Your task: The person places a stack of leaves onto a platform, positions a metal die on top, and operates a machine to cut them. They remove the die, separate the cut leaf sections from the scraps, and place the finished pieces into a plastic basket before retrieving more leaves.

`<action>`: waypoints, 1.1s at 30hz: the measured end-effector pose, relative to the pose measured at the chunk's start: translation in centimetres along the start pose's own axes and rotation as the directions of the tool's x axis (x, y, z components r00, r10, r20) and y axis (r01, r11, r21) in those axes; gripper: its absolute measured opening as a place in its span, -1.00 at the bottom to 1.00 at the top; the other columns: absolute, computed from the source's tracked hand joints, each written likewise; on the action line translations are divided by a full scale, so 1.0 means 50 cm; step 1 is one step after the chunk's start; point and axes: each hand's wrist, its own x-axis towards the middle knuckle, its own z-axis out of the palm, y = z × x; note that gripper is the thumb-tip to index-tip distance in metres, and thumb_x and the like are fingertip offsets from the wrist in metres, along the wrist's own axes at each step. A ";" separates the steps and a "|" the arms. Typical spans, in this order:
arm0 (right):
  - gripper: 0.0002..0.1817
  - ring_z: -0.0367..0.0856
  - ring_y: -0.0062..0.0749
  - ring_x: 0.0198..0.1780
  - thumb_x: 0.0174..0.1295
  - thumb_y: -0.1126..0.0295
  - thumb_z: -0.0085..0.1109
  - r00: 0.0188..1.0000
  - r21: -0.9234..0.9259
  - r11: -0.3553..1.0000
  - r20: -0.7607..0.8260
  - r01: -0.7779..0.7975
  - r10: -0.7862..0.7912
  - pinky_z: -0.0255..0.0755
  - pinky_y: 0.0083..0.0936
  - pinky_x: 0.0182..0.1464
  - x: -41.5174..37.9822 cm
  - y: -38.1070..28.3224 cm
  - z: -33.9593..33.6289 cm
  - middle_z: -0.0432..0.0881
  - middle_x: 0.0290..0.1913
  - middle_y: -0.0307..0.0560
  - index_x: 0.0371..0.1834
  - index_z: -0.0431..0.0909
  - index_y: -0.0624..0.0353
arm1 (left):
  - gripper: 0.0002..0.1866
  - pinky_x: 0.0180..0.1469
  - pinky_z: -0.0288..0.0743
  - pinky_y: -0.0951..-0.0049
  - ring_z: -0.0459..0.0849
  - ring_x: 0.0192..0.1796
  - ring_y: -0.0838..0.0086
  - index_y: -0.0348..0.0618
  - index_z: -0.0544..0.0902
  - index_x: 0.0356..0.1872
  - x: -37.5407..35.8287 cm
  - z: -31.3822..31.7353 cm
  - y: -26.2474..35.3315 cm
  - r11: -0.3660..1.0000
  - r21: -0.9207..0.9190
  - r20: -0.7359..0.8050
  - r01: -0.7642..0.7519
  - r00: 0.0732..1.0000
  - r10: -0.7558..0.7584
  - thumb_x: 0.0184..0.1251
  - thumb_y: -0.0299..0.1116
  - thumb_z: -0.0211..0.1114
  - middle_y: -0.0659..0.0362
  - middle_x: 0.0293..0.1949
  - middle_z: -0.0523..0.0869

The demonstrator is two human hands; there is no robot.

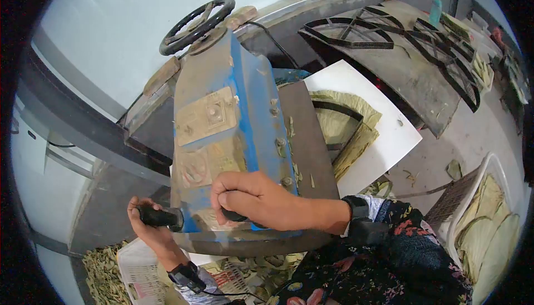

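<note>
My left hand (153, 221) is closed round a black handle (167, 219) at the lower left of a dusty blue machine (256, 104). Over the machine's near end, my right hand (250, 199) is curled into a fist round a black knob (232, 215), mostly hidden by the fingers. Right of the machine, a black curved metal cutting frame (356, 117) stands on a stack of dried leaves (370, 117), which lies on a white board (400, 143).
A black handwheel (197, 25) tops the machine's far end. More black metal frames (350, 32) lie on a grey table (428, 96) at upper right. A crate (450, 199) of large leaves stands at right. Leaf scraps (103, 271) and a white basket (142, 274) are at lower left.
</note>
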 end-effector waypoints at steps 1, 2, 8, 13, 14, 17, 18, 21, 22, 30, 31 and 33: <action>-0.85 0.42 -0.61 -0.33 0.32 0.45 -0.19 0.999 0.031 0.999 -0.018 -0.031 0.031 0.32 -0.60 -0.24 -0.001 0.004 -0.001 0.50 -0.40 -0.20 -0.32 0.40 0.24 | -0.64 -0.33 0.40 0.50 0.48 -0.38 0.42 -0.19 0.43 -0.04 -0.001 0.000 -0.004 1.000 0.015 -0.013 -0.002 1.000 0.002 0.25 -0.18 0.10 0.06 -0.38 0.53; -0.85 0.41 -0.61 -0.34 0.32 0.45 -0.19 0.997 0.062 0.996 -0.035 -0.060 0.063 0.32 -0.60 -0.24 -0.002 0.007 -0.001 0.50 -0.40 -0.20 -0.32 0.40 0.24 | -0.64 -0.33 0.40 0.50 0.48 -0.38 0.42 -0.19 0.43 -0.04 0.000 -0.001 -0.006 1.000 0.028 -0.025 -0.003 1.000 0.004 0.25 -0.18 0.10 0.06 -0.38 0.53; -0.83 0.41 -0.59 -0.35 0.32 0.44 -0.18 0.996 -0.129 0.991 -0.086 -0.016 0.005 0.33 -0.58 -0.25 -0.003 0.007 0.000 0.49 -0.42 -0.20 -0.31 0.41 0.27 | -0.68 -0.32 0.39 0.49 0.47 -0.39 0.42 -0.21 0.44 -0.05 0.003 -0.003 -0.004 1.000 -0.012 -0.049 0.026 0.998 -0.026 0.28 -0.21 0.05 0.08 -0.40 0.51; -0.79 0.42 -0.55 -0.26 0.35 0.36 -0.17 0.997 -0.010 1.000 -0.072 -0.015 0.014 0.33 -0.55 -0.14 -0.008 -0.030 0.002 0.50 -0.31 -0.15 -0.18 0.39 0.27 | -0.67 -0.31 0.39 0.47 0.46 -0.38 0.43 -0.24 0.45 -0.06 -0.011 0.048 0.037 0.998 -0.023 -0.205 0.066 0.976 -0.069 0.32 -0.21 0.02 0.09 -0.39 0.50; -0.76 0.43 -0.54 -0.21 0.37 0.32 -0.19 0.993 -0.016 0.999 -0.112 -0.035 0.033 0.33 -0.55 -0.09 -0.017 -0.045 -0.001 0.51 -0.26 -0.13 -0.11 0.38 0.27 | -0.67 -0.31 0.39 0.47 0.46 -0.38 0.43 -0.25 0.45 -0.06 -0.017 0.055 0.041 0.996 -0.018 -0.223 0.083 0.971 -0.085 0.33 -0.20 0.01 0.10 -0.38 0.50; -0.65 0.46 -0.49 -0.09 0.40 0.21 -0.21 0.991 -0.214 0.977 -0.131 0.005 -0.033 0.32 -0.52 0.01 -0.048 -0.087 -0.029 0.51 -0.16 -0.06 0.01 0.34 0.28 | -0.63 -0.28 0.41 0.46 0.47 -0.36 0.41 -0.27 0.45 -0.06 -0.051 0.089 0.055 0.997 0.065 -0.191 0.049 0.981 -0.036 0.35 -0.15 -0.01 0.10 -0.34 0.51; -0.65 0.46 -0.49 -0.09 0.40 0.21 -0.21 0.992 -0.210 0.978 -0.121 0.000 -0.026 0.32 -0.52 0.01 -0.057 -0.102 -0.041 0.51 -0.16 -0.06 0.01 0.34 0.28 | -0.63 -0.28 0.41 0.46 0.47 -0.36 0.41 -0.27 0.45 -0.06 -0.068 0.106 0.065 0.997 0.067 -0.203 0.048 0.979 -0.034 0.35 -0.15 -0.01 0.10 -0.34 0.51; -0.59 0.50 -0.46 -0.11 0.39 0.15 -0.22 0.980 -0.272 0.962 -0.187 0.017 -0.070 0.33 -0.51 0.04 -0.085 -0.142 -0.081 0.56 -0.21 -0.06 -0.03 0.40 0.31 | -0.59 -0.22 0.47 0.38 0.52 -0.31 0.37 -0.26 0.48 -0.04 -0.112 0.154 0.088 0.993 -0.082 -0.065 0.086 0.994 -0.091 0.35 -0.10 0.01 0.11 -0.34 0.54; -0.59 0.50 -0.46 -0.12 0.38 0.15 -0.21 0.975 -0.244 0.970 -0.216 -0.010 -0.044 0.34 -0.51 0.03 -0.092 -0.155 -0.095 0.56 -0.22 -0.07 -0.05 0.42 0.31 | -0.56 -0.24 0.45 0.38 0.51 -0.32 0.37 -0.27 0.47 -0.02 -0.118 0.164 0.090 0.999 0.007 -0.041 0.051 0.998 -0.051 0.34 -0.07 -0.02 0.09 -0.34 0.53; -0.61 0.49 -0.41 -0.42 0.16 0.08 -0.04 0.928 -0.151 0.986 -0.373 -0.067 0.006 0.37 -0.52 -0.31 -0.118 -0.227 -0.188 0.53 -0.46 -0.07 -0.31 0.46 0.24 | -0.57 -0.34 0.38 0.44 0.50 -0.45 0.42 -0.24 0.45 -0.07 -0.168 0.250 0.077 0.986 -0.098 0.312 0.136 0.945 -0.100 0.25 -0.06 0.05 0.05 -0.42 0.57; -0.63 0.48 -0.41 -0.45 0.15 0.09 -0.05 0.921 -0.154 0.986 -0.388 -0.055 -0.009 0.37 -0.52 -0.33 -0.120 -0.232 -0.199 0.51 -0.48 -0.08 -0.33 0.45 0.23 | -0.57 -0.34 0.38 0.44 0.50 -0.46 0.43 -0.23 0.45 -0.07 -0.176 0.266 0.078 0.989 -0.075 0.293 0.129 0.951 -0.102 0.25 -0.06 0.04 0.04 -0.44 0.57; -0.67 0.45 -0.41 -0.49 0.13 0.12 -0.05 0.914 -0.164 0.985 -0.406 -0.051 -0.020 0.35 -0.52 -0.37 -0.123 -0.243 -0.223 0.49 -0.53 -0.09 -0.35 0.43 0.21 | -0.59 -0.34 0.39 0.45 0.51 -0.45 0.44 -0.22 0.45 -0.07 -0.185 0.288 0.075 0.990 -0.087 0.314 0.114 0.946 -0.082 0.25 -0.08 0.05 0.02 -0.45 0.59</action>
